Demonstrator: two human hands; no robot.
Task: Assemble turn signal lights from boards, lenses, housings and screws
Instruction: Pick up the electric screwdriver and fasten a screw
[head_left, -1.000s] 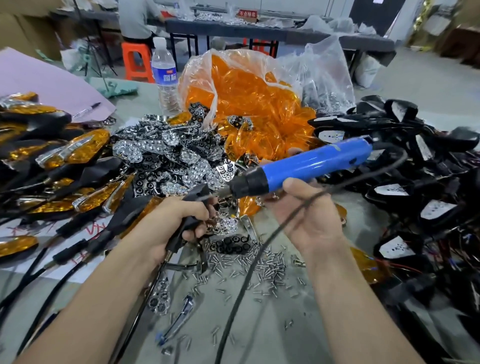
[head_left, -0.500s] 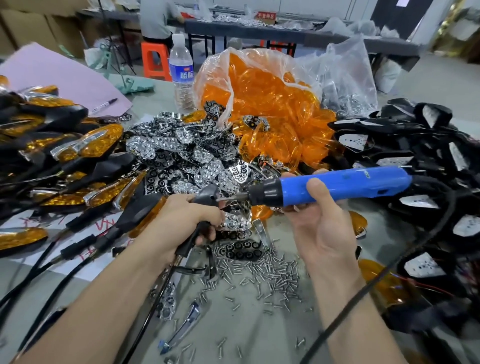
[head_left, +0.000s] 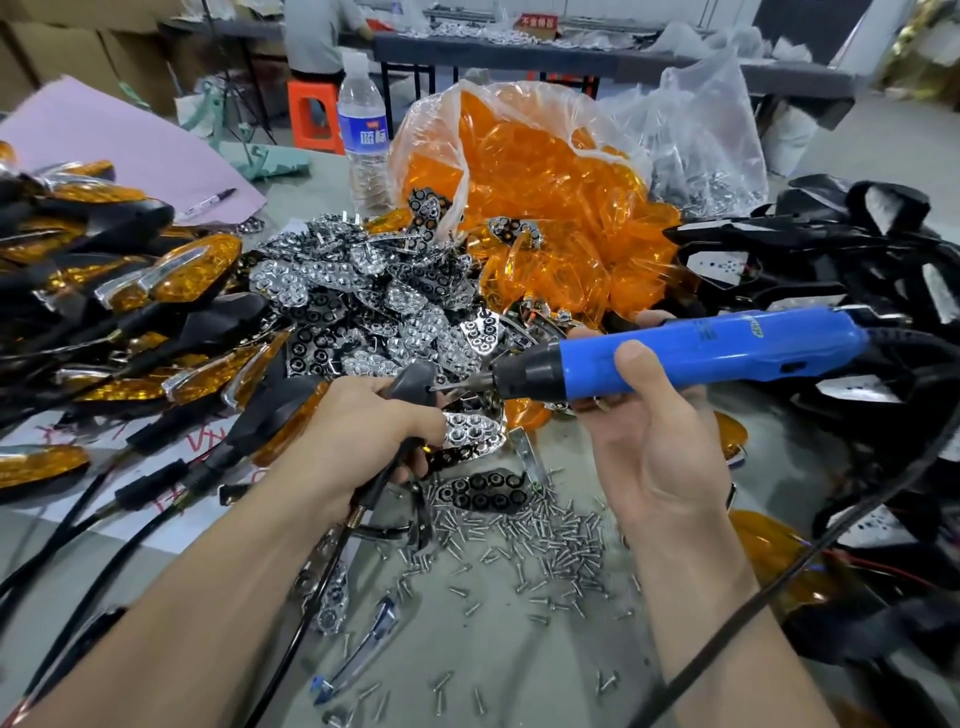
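Head view, items as we log them:

- L hand (head_left: 363, 441): fingers curled tight round a dark grey housing (head_left: 415, 382). It's held centre-left, just above the worktop (head_left: 519, 660), w/ its black lead running down under the wrist.
- R hand (head_left: 649, 452): palm toward us, thumb over and fingers wrapped behind the blue electric screwdriver (head_left: 701, 353). Driver lies near-horizontal, bit pointing left, tip touching the housing at a small hole.
- Driver cable (head_left: 779, 577): black, crosses the R forearm.
- Screws (head_left: 519, 540): loose heap on the worktop, between and below both hands.
- Chrome reflector boards (head_left: 363, 312): big pile just behind L hand. We can see one more under its fingers.
- Orange lenses (head_left: 545, 208): spilling from a clear bag, rear centre.
- Black housings w/ wires (head_left: 831, 270): stacked on the right.
- Finished amber lights (head_left: 171, 280): stacked on the left, leads trailing toward us.
- Misc., rear left: water bottle (head_left: 363, 130), upright beside the bag; pink sheet (head_left: 119, 145) w/ marker pen (head_left: 208, 202) on it.
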